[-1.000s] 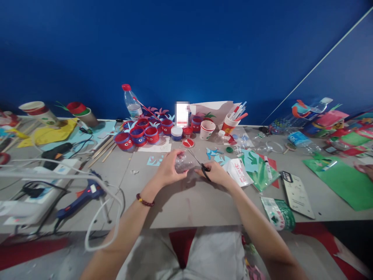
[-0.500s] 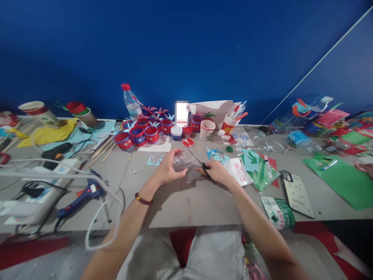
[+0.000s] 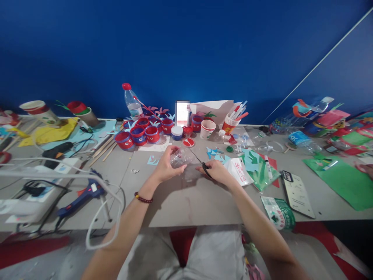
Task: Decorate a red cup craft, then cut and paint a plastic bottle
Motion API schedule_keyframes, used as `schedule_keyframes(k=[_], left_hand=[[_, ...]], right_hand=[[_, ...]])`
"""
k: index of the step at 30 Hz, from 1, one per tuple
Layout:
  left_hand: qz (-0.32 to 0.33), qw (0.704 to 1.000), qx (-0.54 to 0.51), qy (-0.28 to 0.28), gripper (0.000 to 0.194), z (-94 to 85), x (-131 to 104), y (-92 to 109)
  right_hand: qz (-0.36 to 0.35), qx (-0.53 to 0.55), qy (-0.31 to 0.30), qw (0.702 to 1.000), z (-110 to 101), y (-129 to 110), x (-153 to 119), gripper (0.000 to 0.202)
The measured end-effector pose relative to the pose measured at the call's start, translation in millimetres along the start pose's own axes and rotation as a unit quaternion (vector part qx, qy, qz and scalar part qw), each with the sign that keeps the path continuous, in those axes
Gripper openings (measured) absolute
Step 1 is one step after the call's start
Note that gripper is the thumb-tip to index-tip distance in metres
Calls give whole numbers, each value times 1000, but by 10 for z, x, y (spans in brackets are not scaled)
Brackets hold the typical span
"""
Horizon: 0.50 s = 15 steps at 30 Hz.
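Note:
My left hand [image 3: 170, 165] is closed around a clear plastic piece [image 3: 182, 156], which looks like part of a bottle; its exact outline is hard to see. My right hand [image 3: 215, 171] grips black-handled scissors [image 3: 204, 166], their blades pointing up and left toward the plastic. Whether the blades touch it I cannot tell. Behind the hands lie a red disc [image 3: 188, 142] and a white-lidded jar [image 3: 177, 133]. Blue paper scraps [image 3: 214, 151] are just beyond the right hand, and a white printed packet [image 3: 239, 171] lies beside it.
Several red and blue painted cups [image 3: 138, 135] stand at the back, near a red-capped bottle [image 3: 131, 100]. Left are a glue gun [image 3: 80, 196], a power strip [image 3: 43, 194] and looping white cables. A phone [image 3: 297, 193] and green paper [image 3: 340, 181] lie right, with another person's hand [image 3: 365, 168] at the edge.
My left hand has shifted slightly left with the clear plastic piece. My right hand and the scissors have barely moved.

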State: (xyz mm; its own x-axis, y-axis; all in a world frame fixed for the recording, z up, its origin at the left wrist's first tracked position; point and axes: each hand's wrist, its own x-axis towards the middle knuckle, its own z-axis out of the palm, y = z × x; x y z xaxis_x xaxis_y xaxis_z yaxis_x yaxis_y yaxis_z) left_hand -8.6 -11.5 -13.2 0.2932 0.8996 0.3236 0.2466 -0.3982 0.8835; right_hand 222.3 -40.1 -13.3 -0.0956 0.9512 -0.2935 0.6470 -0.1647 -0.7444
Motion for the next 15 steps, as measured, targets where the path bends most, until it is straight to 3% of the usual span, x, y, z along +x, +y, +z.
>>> schedule_keyframes(k=[8, 15], left_hand=[[-6, 998, 8, -67, 49, 7, -24, 104], [-17, 997, -2, -79, 45, -10, -24, 96]], right_hand=[[-46, -21, 5, 999, 17, -2, 10, 51], [-35, -6, -5, 999, 2, -12, 2, 53]])
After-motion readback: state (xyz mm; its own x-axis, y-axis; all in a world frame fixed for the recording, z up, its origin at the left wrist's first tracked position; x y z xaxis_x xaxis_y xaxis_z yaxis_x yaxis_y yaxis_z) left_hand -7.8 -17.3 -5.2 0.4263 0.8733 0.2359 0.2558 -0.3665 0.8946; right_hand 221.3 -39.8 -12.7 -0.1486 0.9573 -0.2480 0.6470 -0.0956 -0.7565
